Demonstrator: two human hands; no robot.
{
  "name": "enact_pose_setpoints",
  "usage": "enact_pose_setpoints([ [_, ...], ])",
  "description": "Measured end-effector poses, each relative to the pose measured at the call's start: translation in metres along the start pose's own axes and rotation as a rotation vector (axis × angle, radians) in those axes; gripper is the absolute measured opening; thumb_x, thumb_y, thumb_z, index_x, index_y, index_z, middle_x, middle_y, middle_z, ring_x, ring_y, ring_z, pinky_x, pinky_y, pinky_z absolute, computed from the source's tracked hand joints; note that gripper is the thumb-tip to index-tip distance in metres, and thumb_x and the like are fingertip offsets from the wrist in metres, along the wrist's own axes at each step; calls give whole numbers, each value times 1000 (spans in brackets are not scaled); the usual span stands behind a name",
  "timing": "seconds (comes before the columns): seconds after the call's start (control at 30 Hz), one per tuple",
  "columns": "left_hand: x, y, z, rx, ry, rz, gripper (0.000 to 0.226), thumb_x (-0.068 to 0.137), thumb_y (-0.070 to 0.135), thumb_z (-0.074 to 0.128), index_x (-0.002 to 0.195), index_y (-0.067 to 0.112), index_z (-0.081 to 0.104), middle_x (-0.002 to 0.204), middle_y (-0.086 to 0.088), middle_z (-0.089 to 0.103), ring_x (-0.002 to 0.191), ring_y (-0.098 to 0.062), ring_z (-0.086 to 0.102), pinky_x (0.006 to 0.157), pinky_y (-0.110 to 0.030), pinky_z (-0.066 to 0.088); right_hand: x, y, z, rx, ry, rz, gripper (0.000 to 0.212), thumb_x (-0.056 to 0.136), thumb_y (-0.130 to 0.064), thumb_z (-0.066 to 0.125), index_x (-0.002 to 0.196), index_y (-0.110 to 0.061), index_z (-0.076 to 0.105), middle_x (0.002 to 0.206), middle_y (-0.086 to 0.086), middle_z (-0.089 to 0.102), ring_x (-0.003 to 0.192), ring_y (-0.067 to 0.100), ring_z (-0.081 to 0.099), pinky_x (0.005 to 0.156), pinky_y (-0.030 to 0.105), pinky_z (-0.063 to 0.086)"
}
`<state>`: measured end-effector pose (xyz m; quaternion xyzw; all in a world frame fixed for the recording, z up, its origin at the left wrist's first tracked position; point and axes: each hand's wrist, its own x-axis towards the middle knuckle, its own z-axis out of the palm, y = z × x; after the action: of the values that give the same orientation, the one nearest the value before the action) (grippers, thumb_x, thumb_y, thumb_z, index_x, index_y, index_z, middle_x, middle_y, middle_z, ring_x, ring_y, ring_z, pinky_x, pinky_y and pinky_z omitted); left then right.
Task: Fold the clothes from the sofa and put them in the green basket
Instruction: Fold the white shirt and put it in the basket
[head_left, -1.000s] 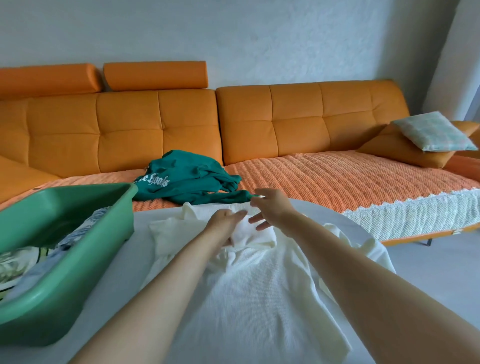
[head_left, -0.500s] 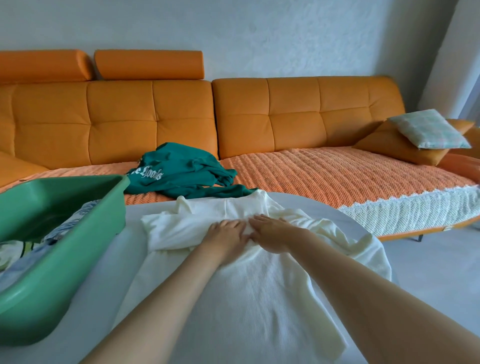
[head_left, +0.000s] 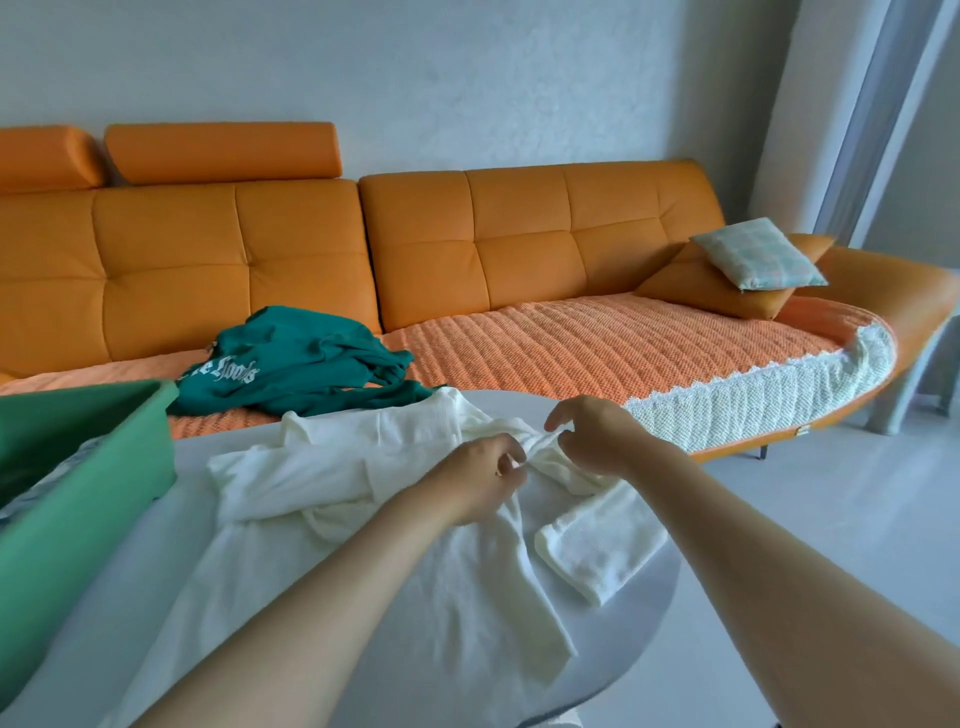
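One white shirt (head_left: 415, 582) is spread on the table (head_left: 618, 649). A bunched bit is pinched by the left hand (head_left: 483, 478) and the right hand (head_left: 592, 434). Next it must be pulled flat, then folded for the green basket (head_left: 83, 509).

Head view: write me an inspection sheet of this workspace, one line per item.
Surface: pale round table, largely covered by the white shirt.
Job's things: white shirt spread out, not yet folded; green sweatshirt crumpled on the sofa seat; green basket at the table's left, some clothes inside.
Clutter: nothing seen.
Hands: left hand and right hand each pinch bunched fabric at the shirt's far end.
Cables: nothing seen.
Surroundings: orange sofa with a knitted seat cover; checked cushion lying on an orange cushion at its right end; grey wall; pale floor.
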<state>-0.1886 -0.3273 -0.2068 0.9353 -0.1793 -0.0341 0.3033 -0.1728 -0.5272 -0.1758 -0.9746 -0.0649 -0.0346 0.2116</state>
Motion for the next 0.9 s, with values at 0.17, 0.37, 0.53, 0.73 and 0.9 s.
enact_pose_setpoints([
  [0.17, 5, 48, 40, 145, -251, 41, 53, 82, 54, 66, 126, 25, 57, 114, 9, 64, 105, -12, 60, 92, -30, 49, -13, 33, -19, -307, -145, 191, 26, 74, -41, 44, 81, -20, 57, 91, -1, 58, 84, 22, 57, 73, 36, 43],
  [0.37, 10, 51, 44, 142, -162, 31, 16, 94, 24, 53, 83, 20, 63, 84, 5, 64, 80, -13, 57, 65, -23, 40, -16, 41, -18, -338, -354, 215, 20, 72, -31, 50, 65, -15, 58, 47, -5, 62, 62, 16, 63, 62, 28, 47],
  [0.53, 11, 34, 8, -195, 111, -161, 15, 96, 25, 44, 96, 18, 58, 94, 4, 63, 88, -15, 58, 70, -30, 40, -3, 18, -14, 9, 21, 173, 27, 89, -41, 54, 80, -18, 64, 75, 0, 65, 72, 19, 62, 57, 28, 43],
  [0.73, -12, -11, -52, -283, 283, -230, 16, 92, 26, 47, 84, 27, 61, 85, 7, 64, 85, -16, 59, 67, -31, 41, 15, -49, 7, 510, 208, -20, 14, 93, -36, 61, 85, -27, 69, 80, -8, 65, 75, 12, 61, 58, 27, 42],
  [0.9, -47, -58, -92, 97, 453, -284, 35, 96, 44, 43, 70, 20, 46, 68, 3, 53, 69, -22, 52, 56, -33, 32, 28, -108, 41, 616, 95, -194, 23, 94, -33, 63, 116, -27, 68, 106, -8, 68, 97, 9, 63, 80, 26, 50],
])
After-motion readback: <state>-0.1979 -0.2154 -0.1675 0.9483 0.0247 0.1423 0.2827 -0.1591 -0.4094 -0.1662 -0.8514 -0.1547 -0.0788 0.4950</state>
